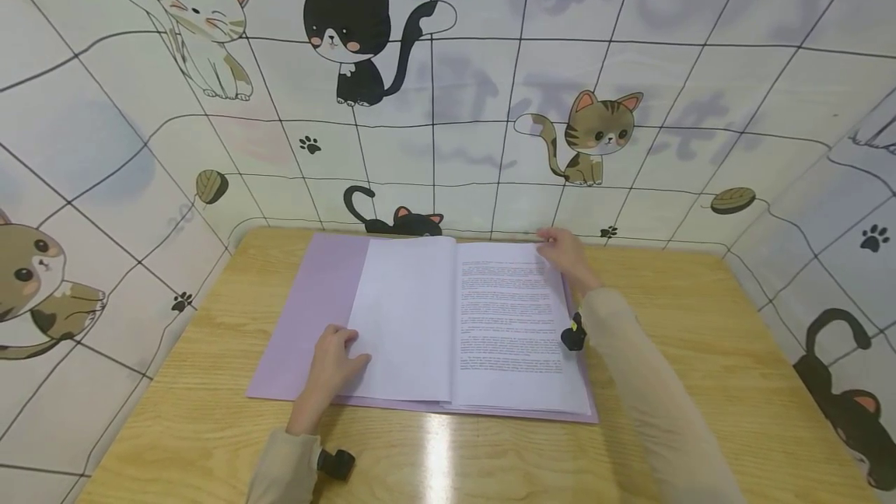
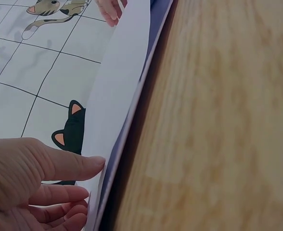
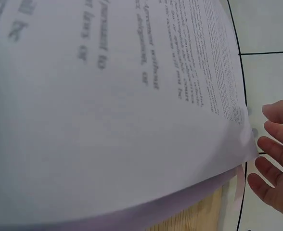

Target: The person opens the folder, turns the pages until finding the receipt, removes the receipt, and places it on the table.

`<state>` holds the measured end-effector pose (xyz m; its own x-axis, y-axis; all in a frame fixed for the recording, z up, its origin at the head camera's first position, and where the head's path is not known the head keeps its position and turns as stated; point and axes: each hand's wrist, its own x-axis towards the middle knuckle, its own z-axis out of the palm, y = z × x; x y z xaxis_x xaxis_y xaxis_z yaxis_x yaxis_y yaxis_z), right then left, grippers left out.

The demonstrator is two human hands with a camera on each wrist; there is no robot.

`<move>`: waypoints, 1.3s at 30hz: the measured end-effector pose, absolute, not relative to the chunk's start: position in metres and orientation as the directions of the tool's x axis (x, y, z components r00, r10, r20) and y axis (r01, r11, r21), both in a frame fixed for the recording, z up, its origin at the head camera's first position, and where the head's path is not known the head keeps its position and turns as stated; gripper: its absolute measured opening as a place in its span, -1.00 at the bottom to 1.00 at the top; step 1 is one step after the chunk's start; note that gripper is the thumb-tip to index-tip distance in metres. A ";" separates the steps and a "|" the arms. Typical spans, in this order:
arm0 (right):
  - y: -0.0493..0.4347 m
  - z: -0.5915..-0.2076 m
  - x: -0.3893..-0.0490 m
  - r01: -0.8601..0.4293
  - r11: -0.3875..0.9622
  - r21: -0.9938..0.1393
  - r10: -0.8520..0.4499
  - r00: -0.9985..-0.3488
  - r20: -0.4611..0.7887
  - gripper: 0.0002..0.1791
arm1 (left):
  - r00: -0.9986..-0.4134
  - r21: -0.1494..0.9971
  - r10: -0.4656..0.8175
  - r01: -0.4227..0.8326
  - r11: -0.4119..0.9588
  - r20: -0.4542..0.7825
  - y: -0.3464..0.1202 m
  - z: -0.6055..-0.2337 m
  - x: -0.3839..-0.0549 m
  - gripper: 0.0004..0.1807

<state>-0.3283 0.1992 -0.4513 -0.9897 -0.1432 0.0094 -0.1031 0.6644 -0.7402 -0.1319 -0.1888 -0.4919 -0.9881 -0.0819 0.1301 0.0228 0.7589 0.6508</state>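
A lilac folder (image 1: 315, 309) lies spread on the table, with a stack of white sheets inside. The left-hand sheet (image 1: 402, 317) shows a blank face, while the right-hand sheet (image 1: 509, 387) carries printed text. My left hand (image 1: 334, 360) rests at the blank sheet's outer edge, thumb and fingers apart. In the left wrist view, its thumb (image 2: 91, 167) touches the paper near the folder's edge. At the printed sheet's top outer corner is my right hand (image 1: 565, 257). The right wrist view shows its fingers (image 3: 276, 151) spread and loosely bent, fingertips right beside the corner.
The wooden table (image 1: 672, 333) extends on both sides of the folder and in front of it. A white cloth backdrop (image 1: 476, 84) with cartoon cats and grid lines stands behind and at both sides. Small black cameras (image 1: 337, 464) are worn at the wrists.
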 end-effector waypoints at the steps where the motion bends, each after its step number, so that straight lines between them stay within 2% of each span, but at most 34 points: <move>1: 0.200 -0.451 -0.328 -0.102 0.671 -0.735 -0.148 -0.989 0.002 -0.52 | -0.988 0.652 -0.081 0.024 0.758 0.131 -0.189 -0.492 -0.132 -0.59; 6: 0.201 -0.451 -0.328 -0.063 0.695 -0.716 -0.145 -0.988 -0.053 -0.43 | -0.989 0.657 -0.081 0.019 0.754 0.122 -0.189 -0.492 -0.132 -0.59; 11: 0.203 -0.455 -0.330 -0.069 0.720 -0.691 -0.131 -0.991 -0.039 -0.40 | -0.990 0.659 -0.089 0.008 0.752 0.113 -0.188 -0.491 -0.133 -0.59; 22: 0.206 -0.456 -0.330 -0.140 0.775 -0.616 -0.145 -0.989 0.042 -0.56 | -0.987 0.664 -0.093 0.016 0.747 0.128 -0.188 -0.492 -0.132 -0.61; 28: 0.206 -0.459 -0.332 -0.141 0.778 -0.612 -0.134 -0.989 0.058 -0.67 | -0.987 0.665 -0.088 0.024 0.747 0.134 -0.188 -0.491 -0.132 -0.60; 33: 0.206 -0.459 -0.331 -0.130 0.762 -0.634 -0.124 -0.991 0.053 -0.64 | -0.986 0.677 -0.080 0.043 0.735 0.149 -0.189 -0.491 -0.130 -0.61; 39: 0.206 -0.458 -0.330 -0.149 0.817 -0.558 -0.126 -0.989 0.080 -0.59 | -0.969 0.664 -0.062 0.115 0.739 0.238 -0.190 -0.495 -0.131 -0.63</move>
